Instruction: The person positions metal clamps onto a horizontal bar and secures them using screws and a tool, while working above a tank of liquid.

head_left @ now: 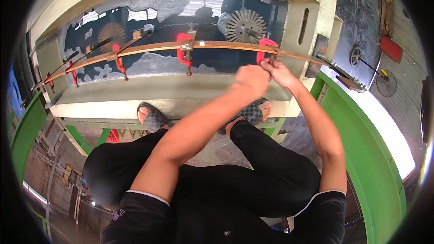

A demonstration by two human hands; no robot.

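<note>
A long, thin copper-coloured bar [221, 44] crosses in front of me above a basin of dark liquid. Several red C-clamps grip it, one a middle clamp [183, 49] and another the rightmost C-clamp [261, 50]. Thumb and fingers of my right hand [284, 74] pinch the lower, screw end of that rightmost clamp. Close against it on the left, my left hand [252, 80] is closed in a fist just below the clamp. Whatever lies inside the left fingers is hidden from this view.
Toothed metal discs, one a grey disc [245, 26], show in the basin [181, 88]. My sandalled feet rest at its near edge. Green beams [361, 144] flank me on both sides. Beyond the right end stand a fan-like wire guard [386, 82] and a red object [391, 49].
</note>
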